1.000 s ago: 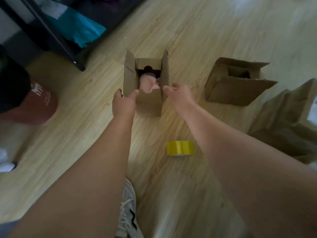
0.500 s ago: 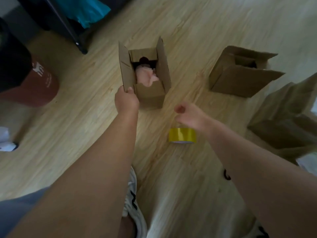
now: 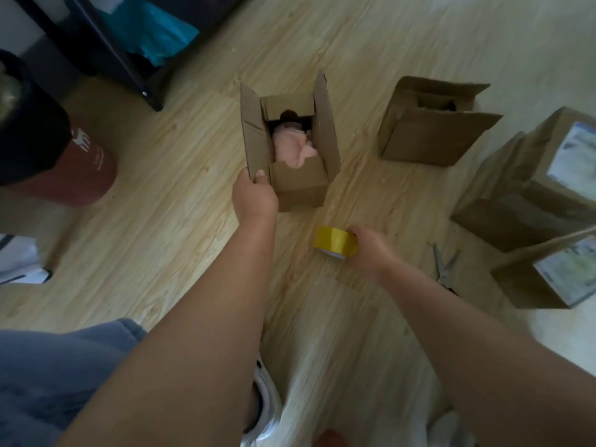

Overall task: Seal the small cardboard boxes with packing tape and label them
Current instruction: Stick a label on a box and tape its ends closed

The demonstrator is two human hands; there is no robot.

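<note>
now, our left hand pinches the near corner of the left flap on the open box, centre frame on the floor, with pink stuffing showing inside. our right hand grips the yellow tape roll just below the box. we judge it best to fold the short flaps first, then press both long ones flat before taping the seam. free floor lies lower centre; scissors and the labelled boxes crowd the right edge.

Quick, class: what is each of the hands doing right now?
Left hand: pinching the left flap of the open cardboard box.
Right hand: gripping the yellow tape roll.
</note>
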